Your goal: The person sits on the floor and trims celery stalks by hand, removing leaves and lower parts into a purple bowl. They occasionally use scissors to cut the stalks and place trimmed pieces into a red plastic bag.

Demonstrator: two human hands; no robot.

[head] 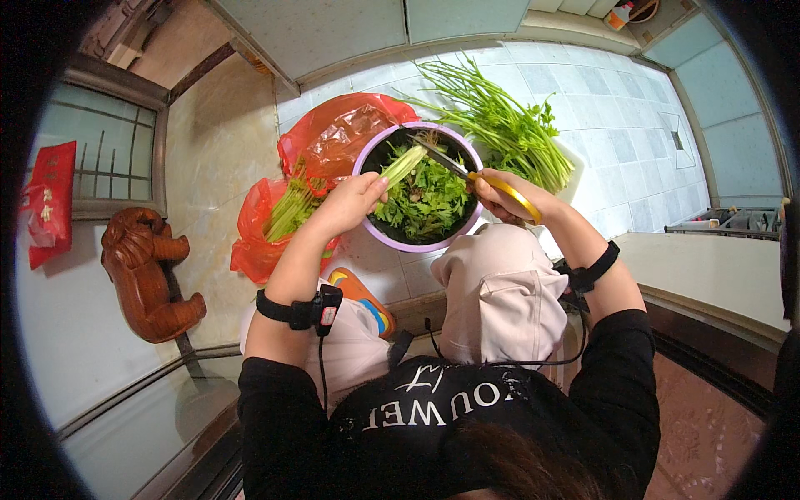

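My left hand holds a pale celery stalk base over a purple-rimmed bucket; its rooty end points away from me. In my right hand is a pair of scissors with yellow handles, the blades reaching across to the root end of the celery. Cut leaves lie in the bucket, which has a dark inside. Beyond it to the right, a pile of long green celery rests partly on a white tray. More stalks stick out of a red plastic bag on the left.
Another red plastic bag touches the bucket's left side. An orange slipper is on my foot near the bucket. A carved wooden animal figure stands at the left. Along the right runs a pale counter or cabinet top.
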